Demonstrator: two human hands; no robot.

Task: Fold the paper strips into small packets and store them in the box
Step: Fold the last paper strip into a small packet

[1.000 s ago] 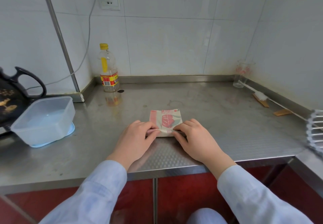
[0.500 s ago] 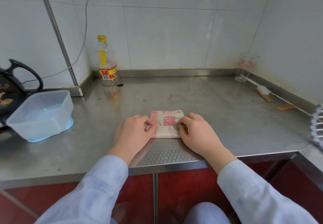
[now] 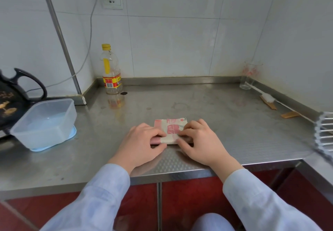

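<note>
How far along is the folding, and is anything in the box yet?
Done: the pink-and-white printed paper is already folded to a small rectangle on the steel counter. In hand: left hand and right hand pinch its near edge. Left: no packet shows in the clear plastic box.

We see a bright scene in soft, even light, and the steel counter (image 3: pixel 216 108) shows a dull sheen and a hazy reflection of the bottle (image 3: pixel 110 72). The left hand (image 3: pixel 140 140) and right hand (image 3: pixel 200 140), on the folded paper (image 3: pixel 171 129), cast only faint, soft shadows toward us. The wide lens bows the pipe (image 3: pixel 59 32) and tile lines, and the white rack (image 3: pixel 319 131) at the right edge blurs.
</note>
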